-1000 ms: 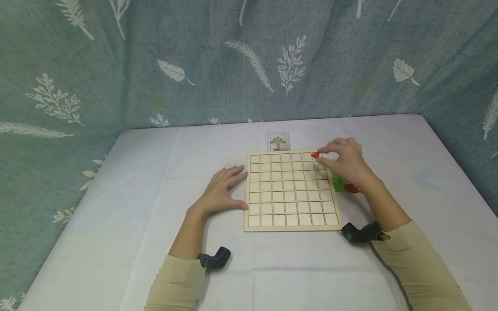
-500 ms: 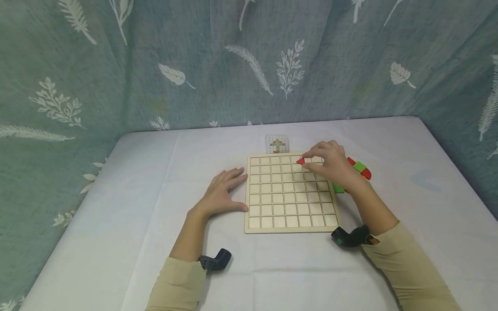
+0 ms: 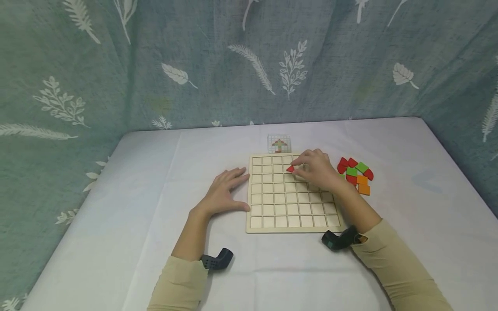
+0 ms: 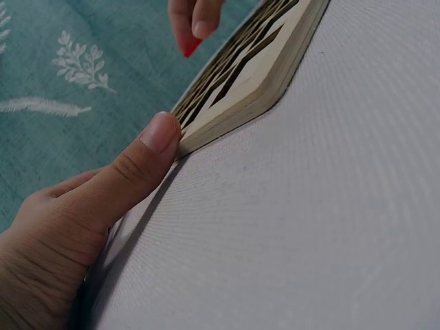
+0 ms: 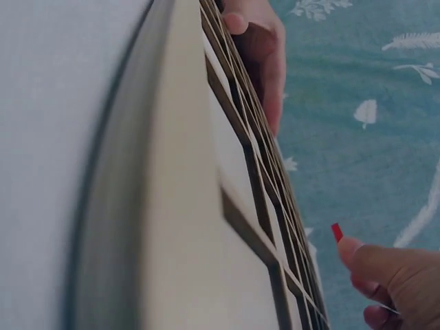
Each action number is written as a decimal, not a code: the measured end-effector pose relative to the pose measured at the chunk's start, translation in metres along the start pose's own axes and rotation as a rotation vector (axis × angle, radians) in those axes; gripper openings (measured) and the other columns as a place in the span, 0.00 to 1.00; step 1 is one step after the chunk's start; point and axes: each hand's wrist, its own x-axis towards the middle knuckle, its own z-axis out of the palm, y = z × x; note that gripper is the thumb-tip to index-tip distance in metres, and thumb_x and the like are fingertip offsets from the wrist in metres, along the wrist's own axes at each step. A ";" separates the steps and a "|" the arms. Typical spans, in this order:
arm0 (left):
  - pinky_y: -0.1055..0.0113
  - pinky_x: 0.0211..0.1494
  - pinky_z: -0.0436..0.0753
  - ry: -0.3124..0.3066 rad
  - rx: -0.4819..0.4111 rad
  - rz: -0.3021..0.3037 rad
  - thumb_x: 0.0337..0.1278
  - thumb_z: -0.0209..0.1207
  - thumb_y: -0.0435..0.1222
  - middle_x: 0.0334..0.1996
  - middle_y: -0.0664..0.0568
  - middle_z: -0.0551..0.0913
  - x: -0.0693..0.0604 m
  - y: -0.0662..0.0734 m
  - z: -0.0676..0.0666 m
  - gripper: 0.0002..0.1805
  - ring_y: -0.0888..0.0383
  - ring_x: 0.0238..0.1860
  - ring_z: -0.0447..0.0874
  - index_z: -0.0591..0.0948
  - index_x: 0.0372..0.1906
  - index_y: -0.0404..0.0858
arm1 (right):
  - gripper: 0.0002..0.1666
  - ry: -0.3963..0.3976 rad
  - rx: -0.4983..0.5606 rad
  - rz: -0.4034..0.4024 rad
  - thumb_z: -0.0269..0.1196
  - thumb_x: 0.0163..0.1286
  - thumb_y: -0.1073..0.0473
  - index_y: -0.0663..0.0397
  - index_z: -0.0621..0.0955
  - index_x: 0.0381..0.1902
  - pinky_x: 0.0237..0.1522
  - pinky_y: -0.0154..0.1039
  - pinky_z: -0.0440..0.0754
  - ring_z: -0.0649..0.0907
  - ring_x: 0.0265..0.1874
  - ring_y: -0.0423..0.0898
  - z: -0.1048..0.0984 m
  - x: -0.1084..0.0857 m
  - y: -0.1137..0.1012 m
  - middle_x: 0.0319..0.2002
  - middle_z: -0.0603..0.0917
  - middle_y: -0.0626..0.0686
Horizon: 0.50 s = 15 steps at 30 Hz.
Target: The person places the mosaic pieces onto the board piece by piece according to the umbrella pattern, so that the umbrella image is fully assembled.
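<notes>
The right hand pinches a red triangular tile over the wooden grid board; the left hand, grip wide, touches the board's edge.

The board lies on the table — card behind it, loose pieces to its right.

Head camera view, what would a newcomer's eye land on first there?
Probably the pale gridded board in the middle of the white tabletop, with the right hand pinching a small red piece over its far half. Next, perhaps, the bright red, green and orange pieces clustered beyond the board's right edge.
</notes>
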 end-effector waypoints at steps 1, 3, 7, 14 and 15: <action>0.56 0.77 0.45 0.000 -0.001 0.004 0.22 0.69 0.66 0.72 0.53 0.60 0.000 0.000 0.000 0.57 0.52 0.73 0.52 0.69 0.67 0.46 | 0.15 0.002 -0.006 -0.011 0.67 0.61 0.58 0.57 0.85 0.45 0.50 0.57 0.64 0.71 0.46 0.56 0.002 0.000 0.001 0.46 0.80 0.59; 0.56 0.77 0.45 0.007 -0.003 0.011 0.22 0.68 0.68 0.71 0.53 0.61 0.000 -0.001 0.001 0.58 0.52 0.73 0.53 0.69 0.67 0.46 | 0.13 0.004 -0.017 -0.038 0.66 0.62 0.59 0.57 0.85 0.44 0.48 0.56 0.65 0.72 0.44 0.55 0.005 0.001 0.004 0.44 0.81 0.58; 0.55 0.76 0.47 0.027 -0.003 0.025 0.21 0.66 0.71 0.71 0.51 0.62 0.000 -0.001 0.002 0.58 0.50 0.72 0.55 0.70 0.66 0.45 | 0.11 0.019 -0.038 -0.080 0.66 0.62 0.59 0.57 0.86 0.42 0.47 0.54 0.68 0.73 0.41 0.54 0.010 0.002 0.007 0.41 0.82 0.56; 0.56 0.77 0.43 -0.006 -0.010 -0.006 0.22 0.64 0.72 0.72 0.54 0.60 0.001 -0.001 0.001 0.59 0.52 0.73 0.52 0.69 0.67 0.47 | 0.15 0.018 -0.042 -0.089 0.67 0.61 0.55 0.56 0.85 0.43 0.48 0.54 0.69 0.73 0.42 0.54 0.012 0.002 0.007 0.43 0.82 0.56; 0.56 0.77 0.43 -0.008 -0.009 -0.007 0.21 0.64 0.72 0.72 0.54 0.60 0.001 -0.001 0.001 0.59 0.52 0.73 0.51 0.69 0.68 0.47 | 0.15 0.012 -0.047 -0.089 0.68 0.60 0.55 0.55 0.86 0.43 0.48 0.54 0.69 0.74 0.42 0.54 0.012 0.002 0.007 0.43 0.82 0.56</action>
